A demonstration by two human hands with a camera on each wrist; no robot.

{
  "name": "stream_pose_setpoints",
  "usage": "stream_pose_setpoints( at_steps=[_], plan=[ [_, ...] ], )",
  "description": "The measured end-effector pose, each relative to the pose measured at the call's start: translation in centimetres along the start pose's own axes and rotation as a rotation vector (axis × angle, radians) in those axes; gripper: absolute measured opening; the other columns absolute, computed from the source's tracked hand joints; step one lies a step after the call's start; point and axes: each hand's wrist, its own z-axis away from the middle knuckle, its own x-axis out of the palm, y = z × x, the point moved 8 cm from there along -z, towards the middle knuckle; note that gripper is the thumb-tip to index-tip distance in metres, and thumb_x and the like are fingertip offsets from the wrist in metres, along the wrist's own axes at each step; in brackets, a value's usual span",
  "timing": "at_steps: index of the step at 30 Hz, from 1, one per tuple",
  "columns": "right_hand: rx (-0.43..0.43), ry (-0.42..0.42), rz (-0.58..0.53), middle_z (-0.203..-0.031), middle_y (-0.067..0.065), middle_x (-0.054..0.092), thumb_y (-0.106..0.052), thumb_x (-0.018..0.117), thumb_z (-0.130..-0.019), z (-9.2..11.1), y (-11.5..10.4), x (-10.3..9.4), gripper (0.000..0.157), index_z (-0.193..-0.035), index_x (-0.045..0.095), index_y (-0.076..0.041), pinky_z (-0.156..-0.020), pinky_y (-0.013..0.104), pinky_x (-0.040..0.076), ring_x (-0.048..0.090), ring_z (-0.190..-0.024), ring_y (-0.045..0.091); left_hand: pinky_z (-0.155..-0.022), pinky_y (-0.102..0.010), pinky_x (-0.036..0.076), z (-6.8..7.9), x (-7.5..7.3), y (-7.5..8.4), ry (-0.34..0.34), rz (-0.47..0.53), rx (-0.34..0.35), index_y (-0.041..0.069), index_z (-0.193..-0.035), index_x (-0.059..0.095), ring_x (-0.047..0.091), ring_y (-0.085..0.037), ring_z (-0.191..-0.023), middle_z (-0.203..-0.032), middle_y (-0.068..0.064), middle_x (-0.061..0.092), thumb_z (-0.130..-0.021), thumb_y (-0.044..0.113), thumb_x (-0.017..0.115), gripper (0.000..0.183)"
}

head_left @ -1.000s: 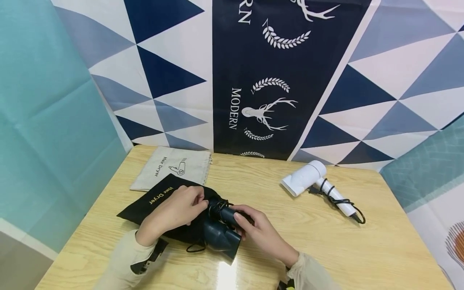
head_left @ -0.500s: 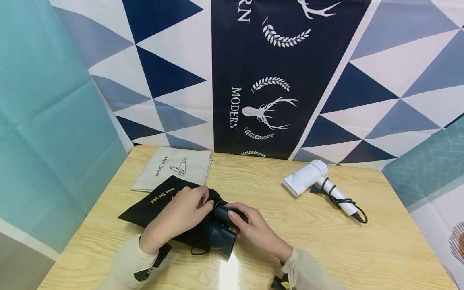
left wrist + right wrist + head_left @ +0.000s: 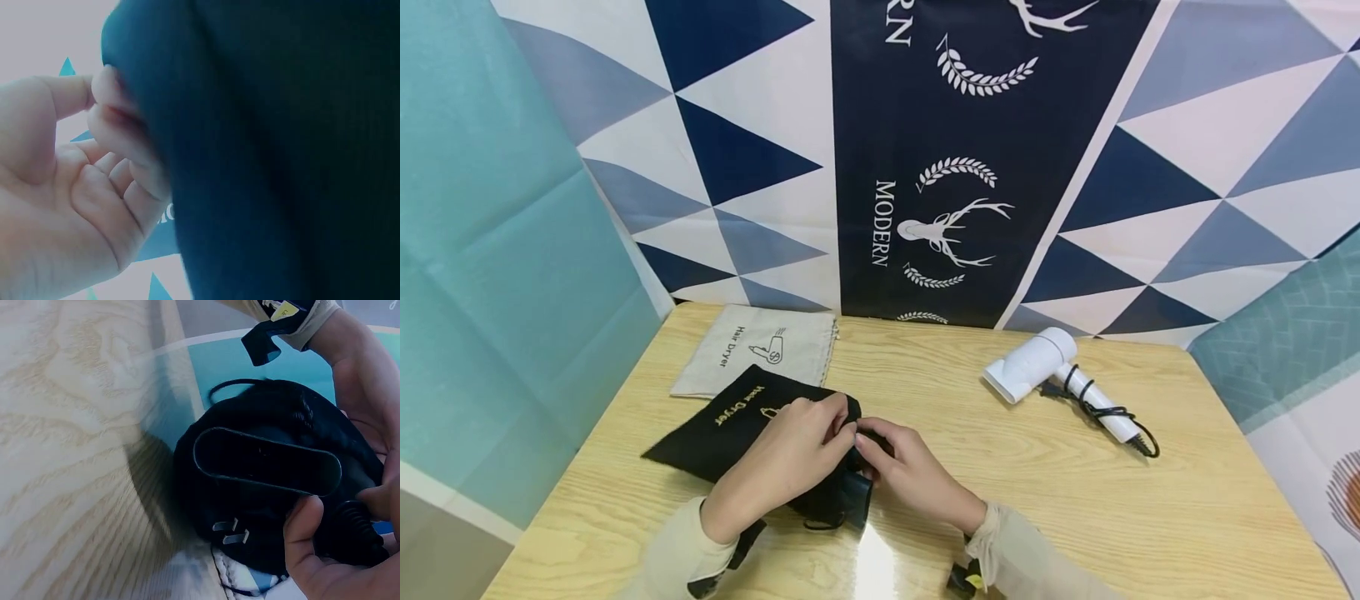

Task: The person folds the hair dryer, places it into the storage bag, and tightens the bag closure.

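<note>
A black drawstring pouch (image 3: 718, 429) with gold "Hair Dryer" lettering lies at the table's left. Inside it sits a dark blue hair dryer (image 3: 856, 497), its nozzle end still showing at the mouth. My left hand (image 3: 790, 462) pinches the pouch's upper rim; in the left wrist view, thumb and forefinger grip the dark cloth (image 3: 250, 156). My right hand (image 3: 917, 479) holds the dryer's handle end at the opening. In the right wrist view, the flat nozzle (image 3: 250, 482), two plug prongs (image 3: 235, 538) and a ribbed cord sleeve (image 3: 356, 531) by the right fingers face out.
Behind the black pouch lies a flat grey pouch (image 3: 707, 358) printed with a hair dryer. A white hair dryer (image 3: 1033, 364) with its black cord (image 3: 1093, 412) wound round the handle rests at the right. Patterned cloth backs the wooden table (image 3: 1075, 525).
The dark hair dryer has slid left, deeper into the black pouch, with the right hand following it. The left hand has shifted slightly right with the rim, drawing the cloth over the handle.
</note>
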Motion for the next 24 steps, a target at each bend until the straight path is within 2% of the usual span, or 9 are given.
stream_pose_setpoints(
  at_steps=[3, 9, 13, 18, 21, 24],
  plan=[
    [0.003, 0.017, -0.019, -0.083, 0.011, 0.063, -0.030, 0.045, -0.107, -0.1, 0.0, -0.2, 0.030, -0.122, 0.061, -0.009, -0.062, 0.037, 0.054, 0.060, -0.066, 0.021, -0.043, -0.020, 0.027, 0.1, 0.3, 0.3, -0.015, 0.011, 0.003, 0.019, -0.070, 0.047, 0.031, 0.000, -0.043, -0.051, 0.013, 0.034, -0.093, 0.015, 0.061, 0.028],
    [0.019, 0.038, -0.103, -0.088, 0.010, 0.062, -0.021, 0.046, -0.107, -0.2, 0.1, -0.5, 0.030, -0.127, 0.058, -0.002, -0.061, 0.039, 0.054, 0.059, -0.068, 0.016, -0.044, -0.020, 0.026, 0.2, 0.8, 0.7, -0.027, -0.005, 0.014, 0.020, -0.072, 0.046, 0.033, 0.000, -0.044, -0.052, 0.014, 0.036, -0.093, 0.016, 0.063, 0.027],
    [-0.006, 0.045, -0.130, -0.083, 0.008, 0.061, -0.010, 0.042, -0.107, -0.3, 0.1, -0.4, 0.022, -0.116, 0.060, -0.003, -0.060, 0.040, 0.053, 0.058, -0.066, 0.017, -0.044, -0.019, 0.027, 0.3, 1.4, 1.1, -0.036, 0.009, 0.031, 0.019, -0.073, 0.046, 0.033, 0.000, -0.045, -0.053, 0.013, 0.036, -0.093, 0.014, 0.062, 0.026],
    [0.014, 0.060, -0.140, -0.082, 0.006, 0.059, 0.005, 0.039, -0.098, -0.4, 0.4, -0.2, 0.022, -0.105, 0.059, 0.000, -0.062, 0.028, 0.051, 0.058, -0.068, 0.014, -0.044, -0.019, 0.027, 0.5, 1.8, 2.0, -0.036, 0.054, 0.071, 0.020, -0.074, 0.046, 0.033, 0.001, -0.045, -0.053, 0.014, 0.036, -0.093, 0.013, 0.060, 0.025],
    [0.009, 0.055, -0.208, -0.080, 0.005, 0.060, 0.011, 0.040, -0.092, -0.5, 0.6, 0.2, 0.021, -0.097, 0.059, 0.003, -0.065, 0.023, 0.050, 0.058, -0.070, 0.011, -0.044, -0.018, 0.027, 0.6, 2.0, 2.8, -0.034, 0.076, 0.118, 0.021, -0.074, 0.044, 0.033, 0.002, -0.046, -0.053, 0.015, 0.035, -0.093, 0.015, 0.061, 0.025],
    [0.003, 0.046, -0.314, -0.073, 0.001, 0.058, 0.007, 0.045, -0.094, -0.5, 1.0, 0.6, 0.014, -0.086, 0.055, 0.002, -0.065, 0.023, 0.049, 0.057, -0.067, 0.009, -0.044, -0.017, 0.027, 0.8, 2.4, 3.4, -0.050, 0.089, 0.157, 0.022, -0.074, 0.044, 0.033, 0.002, -0.047, -0.054, 0.015, 0.035, -0.093, 0.016, 0.061, 0.026]
  ],
)
